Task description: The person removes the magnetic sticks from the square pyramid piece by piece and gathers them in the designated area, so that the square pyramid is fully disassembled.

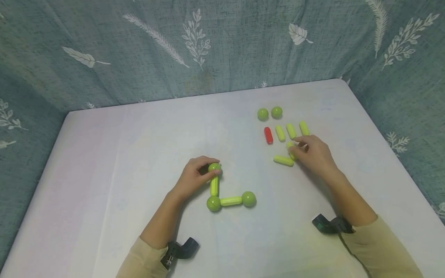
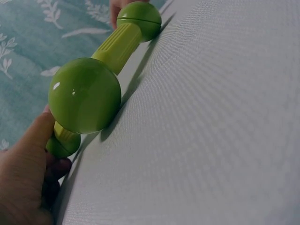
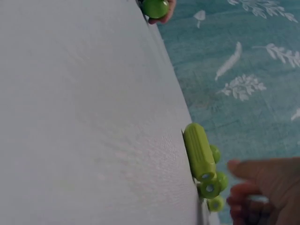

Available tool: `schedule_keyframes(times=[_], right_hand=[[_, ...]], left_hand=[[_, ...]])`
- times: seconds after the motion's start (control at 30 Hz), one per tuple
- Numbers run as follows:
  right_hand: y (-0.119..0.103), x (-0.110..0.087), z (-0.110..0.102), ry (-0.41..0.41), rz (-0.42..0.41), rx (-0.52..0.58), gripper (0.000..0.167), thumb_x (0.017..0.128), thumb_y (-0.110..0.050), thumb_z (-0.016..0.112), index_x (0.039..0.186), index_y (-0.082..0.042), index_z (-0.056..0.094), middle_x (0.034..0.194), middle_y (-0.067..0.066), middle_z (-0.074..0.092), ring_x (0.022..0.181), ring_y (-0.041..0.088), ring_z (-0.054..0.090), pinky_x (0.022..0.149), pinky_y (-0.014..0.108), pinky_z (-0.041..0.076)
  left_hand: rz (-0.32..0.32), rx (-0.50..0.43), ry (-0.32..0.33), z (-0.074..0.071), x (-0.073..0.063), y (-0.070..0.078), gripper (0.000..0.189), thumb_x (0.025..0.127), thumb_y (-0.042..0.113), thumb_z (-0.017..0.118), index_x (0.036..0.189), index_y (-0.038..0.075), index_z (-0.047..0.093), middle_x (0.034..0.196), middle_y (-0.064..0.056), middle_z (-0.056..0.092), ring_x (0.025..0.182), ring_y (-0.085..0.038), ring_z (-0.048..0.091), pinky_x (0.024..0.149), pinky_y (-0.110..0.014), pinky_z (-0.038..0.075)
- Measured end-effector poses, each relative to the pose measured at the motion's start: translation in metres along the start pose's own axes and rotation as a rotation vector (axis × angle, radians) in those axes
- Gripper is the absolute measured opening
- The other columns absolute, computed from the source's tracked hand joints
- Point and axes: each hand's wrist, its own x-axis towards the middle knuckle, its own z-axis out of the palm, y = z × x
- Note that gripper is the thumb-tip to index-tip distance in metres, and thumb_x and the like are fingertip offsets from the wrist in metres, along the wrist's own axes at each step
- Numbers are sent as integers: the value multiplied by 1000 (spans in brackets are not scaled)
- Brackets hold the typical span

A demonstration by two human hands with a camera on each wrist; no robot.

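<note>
On the white table stands an L-shaped piece of green balls and yellow-green rods. My left hand holds the ball at its far end between thumb and fingers. From there a rod runs to the corner ball, then another rod to the end ball. My right hand hovers over a loose rod, thumb and forefinger apart. In the right wrist view the fingertips show a gap from the nearby rods.
Around the right hand lie more loose yellow-green rods, several in all, and a red rod. Two green balls sit behind them. A patterned blue-green cloth hangs along the table's far edge.
</note>
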Motion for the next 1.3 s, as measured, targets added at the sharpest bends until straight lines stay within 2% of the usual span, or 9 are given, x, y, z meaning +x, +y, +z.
schedule_keyframes(times=[0.07, 0.23, 0.4, 0.53, 0.8, 0.93, 1.13, 1.3], right_hand=[[-6, -4, 1, -5, -46, -23, 41, 90, -25, 63, 122, 0, 58, 107, 17, 59, 91, 29, 52, 73, 39, 45], [-21, -10, 8, -109, -131, -56, 37, 88, -21, 66, 117, 0, 60, 104, 15, 62, 90, 27, 55, 80, 42, 47], [-30, -10, 15, -173, -134, -82, 30, 88, -17, 65, 111, 1, 63, 92, 12, 62, 83, 25, 55, 77, 42, 49], [-34, -5, 21, -200, -99, -95, 29, 88, -20, 65, 110, -1, 63, 81, 7, 60, 76, 22, 52, 70, 35, 47], [-36, 7, 31, -90, -87, -64, 29, 89, -21, 65, 110, 0, 63, 79, 9, 59, 74, 22, 51, 65, 33, 43], [-35, 8, 32, -70, -67, -49, 33, 90, -24, 64, 112, 1, 62, 82, 11, 60, 76, 23, 52, 66, 34, 45], [-28, 5, 23, -15, -10, 22, 36, 91, -27, 61, 117, -2, 61, 90, 13, 62, 82, 26, 54, 71, 37, 47], [-14, 3, 14, 53, -5, 45, 34, 89, -24, 65, 114, -2, 62, 88, 12, 61, 81, 25, 53, 69, 35, 44]], left_hand=[[7, -2, 1, 0, 1, 0, 29, 84, 19, 73, 110, 8, 68, 102, -3, 69, 97, -17, 60, 87, -36, 46], [10, 9, 3, -1, 1, -1, 29, 84, 20, 73, 110, 8, 68, 102, -2, 69, 97, -17, 60, 87, -37, 46], [2, -3, 2, -1, 0, -1, 29, 84, 20, 73, 111, 9, 68, 101, -2, 69, 96, -16, 59, 87, -37, 46], [0, -7, 2, -1, -1, -1, 30, 84, 20, 73, 111, 9, 68, 102, -2, 69, 96, -16, 59, 87, -37, 46], [3, -10, -3, 0, -1, -1, 29, 84, 19, 73, 111, 9, 68, 103, -2, 69, 98, -17, 60, 88, -37, 46], [6, -10, -3, 0, -1, -1, 29, 84, 20, 72, 111, 8, 68, 103, -3, 69, 98, -17, 60, 87, -37, 46], [20, -13, 0, 1, 0, -1, 29, 84, 19, 72, 111, 8, 68, 102, -3, 69, 97, -17, 60, 86, -34, 47], [20, -10, -2, 1, 1, -1, 30, 84, 19, 72, 111, 7, 68, 103, -3, 69, 97, -16, 60, 86, -32, 47]])
